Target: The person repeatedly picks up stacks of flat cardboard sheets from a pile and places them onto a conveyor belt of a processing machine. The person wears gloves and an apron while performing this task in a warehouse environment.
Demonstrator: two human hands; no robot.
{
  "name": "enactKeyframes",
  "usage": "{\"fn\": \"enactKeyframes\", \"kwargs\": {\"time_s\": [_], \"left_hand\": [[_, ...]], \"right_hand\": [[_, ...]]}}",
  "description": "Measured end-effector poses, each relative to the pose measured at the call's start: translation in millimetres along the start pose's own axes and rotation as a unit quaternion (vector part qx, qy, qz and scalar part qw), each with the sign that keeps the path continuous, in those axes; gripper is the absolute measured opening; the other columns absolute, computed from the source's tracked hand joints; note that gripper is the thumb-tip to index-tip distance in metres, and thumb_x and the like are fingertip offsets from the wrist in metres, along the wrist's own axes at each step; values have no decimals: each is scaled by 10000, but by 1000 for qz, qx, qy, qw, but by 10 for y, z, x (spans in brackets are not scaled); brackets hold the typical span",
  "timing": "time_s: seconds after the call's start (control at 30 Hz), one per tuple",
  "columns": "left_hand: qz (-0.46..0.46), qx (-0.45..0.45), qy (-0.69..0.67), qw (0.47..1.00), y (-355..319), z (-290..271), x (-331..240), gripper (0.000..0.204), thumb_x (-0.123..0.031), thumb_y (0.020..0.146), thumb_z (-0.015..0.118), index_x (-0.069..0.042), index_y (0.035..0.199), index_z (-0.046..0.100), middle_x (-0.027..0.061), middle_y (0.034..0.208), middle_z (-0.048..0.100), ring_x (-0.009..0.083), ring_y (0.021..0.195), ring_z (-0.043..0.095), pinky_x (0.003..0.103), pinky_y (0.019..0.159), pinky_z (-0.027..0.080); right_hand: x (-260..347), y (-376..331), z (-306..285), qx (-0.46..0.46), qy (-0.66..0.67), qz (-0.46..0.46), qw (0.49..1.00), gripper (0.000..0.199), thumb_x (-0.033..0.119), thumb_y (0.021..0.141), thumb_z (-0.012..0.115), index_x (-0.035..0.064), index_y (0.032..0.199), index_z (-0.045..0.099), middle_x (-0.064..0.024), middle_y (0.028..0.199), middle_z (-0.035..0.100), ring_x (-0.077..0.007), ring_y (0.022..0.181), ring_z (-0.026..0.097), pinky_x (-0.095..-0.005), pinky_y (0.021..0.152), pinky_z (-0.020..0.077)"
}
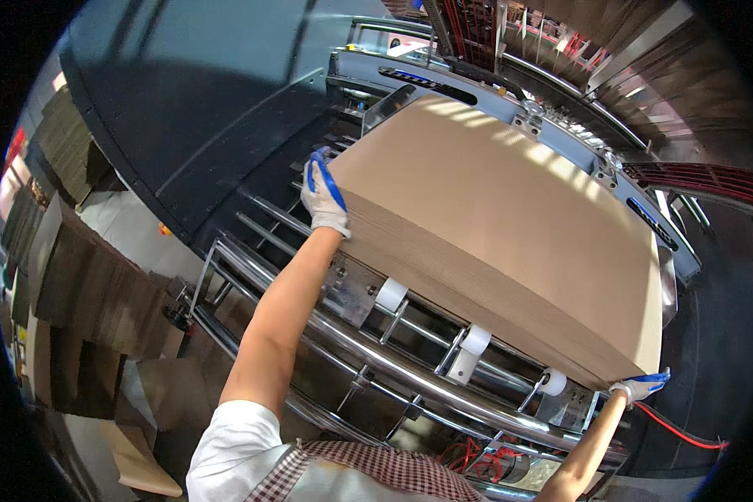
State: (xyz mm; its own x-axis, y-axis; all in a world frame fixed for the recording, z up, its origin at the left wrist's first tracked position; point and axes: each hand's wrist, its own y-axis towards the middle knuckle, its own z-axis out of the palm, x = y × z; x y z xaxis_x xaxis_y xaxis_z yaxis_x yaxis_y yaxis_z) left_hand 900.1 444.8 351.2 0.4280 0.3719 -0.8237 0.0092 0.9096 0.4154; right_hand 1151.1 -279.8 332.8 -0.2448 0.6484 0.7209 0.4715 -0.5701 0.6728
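1. Head view: a thick stack of brown cardboard sheets lies in the middle, on a metal machine bed, its top sheet facing up and its layered near side turned toward the person.
2. The left hand, in a white glove with blue on the palm side, is at the stack's near left corner. Its fingers are extended and close together, pointing away from the person, with the palm side against the stack.
3. The right hand, gloved the same way, is at the near right corner. Its fingers reach straight out past the corner rather than curling; how firmly it presses cannot be told.
4. Both bare forearms reach forward, well apart, from a person in a white short sleeve and a checked apron.
5. Three white rollers sit along the near side of the stack, and a shiny curved rail runs between them and the person.
6. Beyond the stack stands a grey-blue metal bar with dark slots.
7. A red hose trails to the right of the right hand.
8. On the left, more brown cardboard piles stand beyond a dark panel.
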Motion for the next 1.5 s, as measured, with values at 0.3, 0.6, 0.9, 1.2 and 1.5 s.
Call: {"fn": "enactKeyframes", "kwargs": {"time_s": [0.3, 0.6, 0.9, 1.2, 1.5], "left_hand": [[-209, 162, -125, 956, 9, -137, -473, 573, -536, 974, 401, -34, 1152, 613, 111, 1108, 662, 225, 1011, 613, 358, 920, 458], [-309, 237, -299, 871, 84, -252, -490, 904, -748, 885, 292, -51, 1460, 318, 187, 1430, 438, 319, 1307, 430, 429, 1113, 303], [-173, 171, -77, 967, -75, -33, -661, 377, -349, 994, 441, -79, 1218, 580, 119, 1168, 638, 244, 1093, 610, 361, 947, 471], [146, 201, 280, 927, -46, -192, -678, 246, -82, 889, 495, -73, 1095, 628, 133, 1083, 668, 292, 1016, 642, 363, 907, 493], [-51, 186, 56, 980, 185, -334, -266, 327, -171, 885, 552, -112, 1200, 613, 141, 1162, 648, 280, 1077, 626, 373, 921, 496]], "right_hand": [[246, 165, -128, 172, 302, 284, 894, 636, 576, 974, 341, 105, 1381, 474, -130, 1413, 472, -291, 1249, 483, -435, 1109, 281], [-339, 397, -68, 219, 387, 324, 835, 694, 572, 980, 315, 175, 1533, 177, -75, 1567, 218, -275, 1399, 286, -444, 1153, 205], [-303, 365, -90, 279, 376, 306, 829, 740, 631, 955, 307, 12, 1289, 536, -148, 1273, 574, -302, 1150, 530, -435, 1037, 350], [110, 506, -258, 365, 430, 424, 709, 754, 622, 943, 356, 42, 1422, 400, -155, 1382, 503, -312, 1270, 474, -450, 1082, 319], [208, 587, -103, 470, 480, 399, 624, 715, 611, 969, 270, 70, 1407, 435, -113, 1397, 501, -283, 1274, 468, -438, 1082, 324]]}}
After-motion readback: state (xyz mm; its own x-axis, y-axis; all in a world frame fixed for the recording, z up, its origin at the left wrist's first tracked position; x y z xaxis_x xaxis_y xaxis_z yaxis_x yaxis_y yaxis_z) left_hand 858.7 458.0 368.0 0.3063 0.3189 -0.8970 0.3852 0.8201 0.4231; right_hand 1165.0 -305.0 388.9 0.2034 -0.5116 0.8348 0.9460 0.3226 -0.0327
